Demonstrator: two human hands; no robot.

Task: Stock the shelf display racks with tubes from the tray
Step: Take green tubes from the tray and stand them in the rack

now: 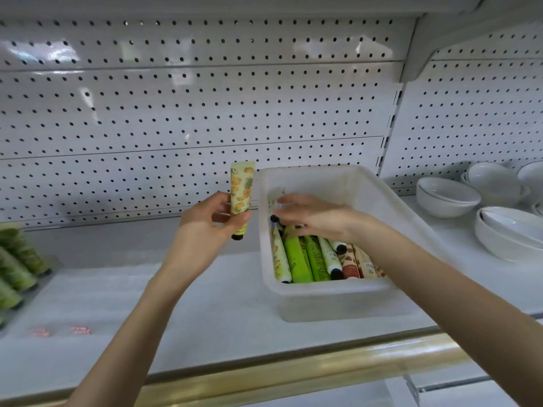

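Tubes point(320, 257) are lying in the white tray point(338, 298) right of centre. Just left of it, the left hand point(205, 221) is gripping a yellow pineapple-print tube point(241, 198) upright, cap down. The right hand point(311, 215) is reaching palm-down into the tray, fingers blurred, so its grip is unclear.

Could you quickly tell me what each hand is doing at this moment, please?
Left hand: closed on the pineapple-print tube, held upright, cap down.
Right hand: reaching into the white tray over the tubes; blurred, so its grip cannot be told.
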